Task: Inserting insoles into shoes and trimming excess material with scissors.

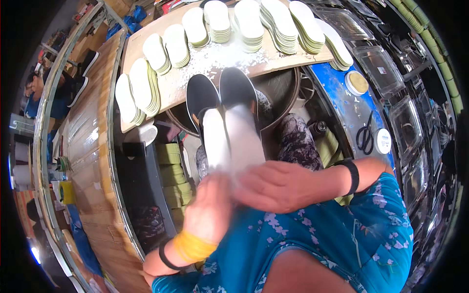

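Observation:
A pair of dark slip-on shoes (238, 87) points away from me, side by side, toes at the board's near edge. A white insole (215, 134) lies in the left shoe, and another white insole (243, 136) shows in the right one. At the heel end of the left shoe is my left hand (209, 205), a yellow band around its wrist; motion smears its fingers. My right hand (278, 188) lies across the heel end of the right shoe, its fingertips blurred. Both heels are hidden by the hands, so their grip cannot be made out.
Several stacks of white insoles (246, 18) line a wooden board (278, 62) strewn with white bits. Beneath it stands a round tub (288, 97). On the blue surface to the right are black-handled scissors (365, 139), a round tin (356, 83) and a white-topped roll (383, 141). Cardboard (90, 161) covers the left side.

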Action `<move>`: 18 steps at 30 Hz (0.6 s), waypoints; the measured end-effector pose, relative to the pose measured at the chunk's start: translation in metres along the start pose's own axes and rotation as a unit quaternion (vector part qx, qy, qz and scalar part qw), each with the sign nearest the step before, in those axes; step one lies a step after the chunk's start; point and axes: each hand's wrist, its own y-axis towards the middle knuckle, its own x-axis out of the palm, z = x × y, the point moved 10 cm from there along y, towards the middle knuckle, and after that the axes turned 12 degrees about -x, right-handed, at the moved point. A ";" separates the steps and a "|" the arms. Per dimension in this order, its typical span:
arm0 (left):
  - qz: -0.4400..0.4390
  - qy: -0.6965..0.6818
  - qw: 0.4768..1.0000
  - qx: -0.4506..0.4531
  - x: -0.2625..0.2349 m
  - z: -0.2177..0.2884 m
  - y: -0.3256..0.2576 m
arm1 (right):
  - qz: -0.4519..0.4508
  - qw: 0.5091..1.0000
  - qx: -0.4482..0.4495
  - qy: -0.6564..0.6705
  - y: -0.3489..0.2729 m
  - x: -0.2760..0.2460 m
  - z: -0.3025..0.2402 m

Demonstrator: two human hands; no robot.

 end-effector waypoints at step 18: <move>-0.139 0.285 0.948 0.002 0.126 -0.073 0.132 | -0.143 0.976 -0.086 0.139 -0.032 0.080 0.063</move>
